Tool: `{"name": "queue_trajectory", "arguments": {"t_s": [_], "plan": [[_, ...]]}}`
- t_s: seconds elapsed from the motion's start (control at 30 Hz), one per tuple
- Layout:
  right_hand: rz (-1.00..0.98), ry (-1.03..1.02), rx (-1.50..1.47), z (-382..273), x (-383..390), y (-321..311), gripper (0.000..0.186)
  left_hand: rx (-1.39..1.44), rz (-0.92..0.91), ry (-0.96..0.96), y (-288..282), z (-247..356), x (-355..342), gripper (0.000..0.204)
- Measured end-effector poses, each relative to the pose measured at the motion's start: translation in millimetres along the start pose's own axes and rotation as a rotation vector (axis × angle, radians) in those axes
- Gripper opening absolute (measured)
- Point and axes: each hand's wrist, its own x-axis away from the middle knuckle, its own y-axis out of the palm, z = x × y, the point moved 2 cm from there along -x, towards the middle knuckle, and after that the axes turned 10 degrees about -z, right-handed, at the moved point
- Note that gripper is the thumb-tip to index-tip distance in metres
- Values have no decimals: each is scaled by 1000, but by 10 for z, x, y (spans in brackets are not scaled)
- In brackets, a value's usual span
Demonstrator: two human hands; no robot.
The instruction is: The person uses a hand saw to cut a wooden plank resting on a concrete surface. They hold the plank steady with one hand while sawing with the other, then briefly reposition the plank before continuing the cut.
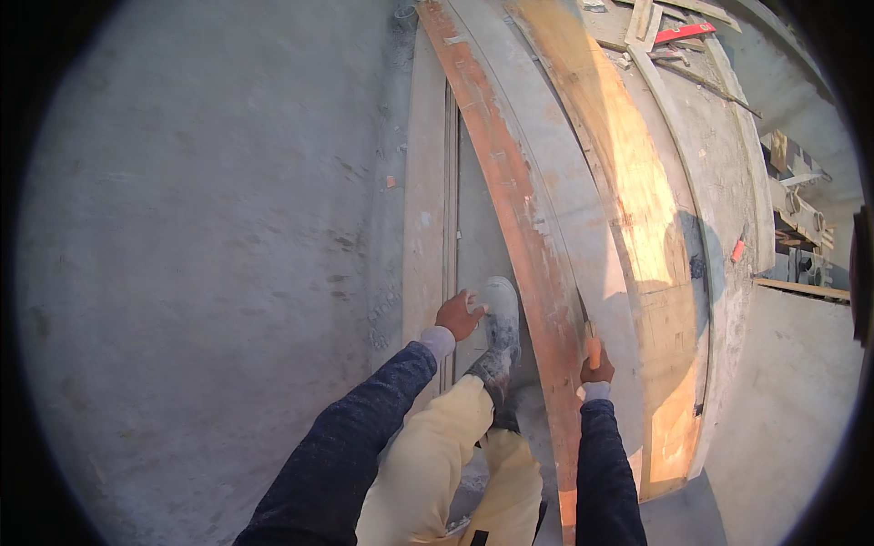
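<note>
My right hand is wrapped round an orange-handled tool, over the grey strip of a long board. A short metal part shows beyond the handle, but its working end is too unclear to name the tool. The strip runs alongside a worn orange-red strip. Beside my dusty boot, my left hand hangs with loosely bent fingers, apart, and no object visible in it. Beneath that hand lies a pale plank with a groove along its edge.
A sunlit plywood sheet lies right of the grey strip. Scrap wood and a red spirit level sit at the far right. A red-handled item rests near the ledge. A grey concrete surface fills the left.
</note>
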Motion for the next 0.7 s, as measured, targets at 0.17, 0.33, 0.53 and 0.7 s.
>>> {"name": "queue_trajectory", "arguments": {"t_s": [0.17, 0.33, 0.53, 0.7], "plan": [[59, -75, -179, -31, 256, -43, 51, -18, -71, -86, 333, 111, -666, 77], [168, -232, -152, -572, 326, -187, 56, 400, 108, -138, 853, -154, -1518, 82], [91, -109, -62, -706, 455, -311, 50, 711, 354, -144, 1287, 30, -1918, 50], [163, -219, -63, -1206, 415, -583, 50, 1078, 516, -84, 1073, 188, -1992, 35]]}}
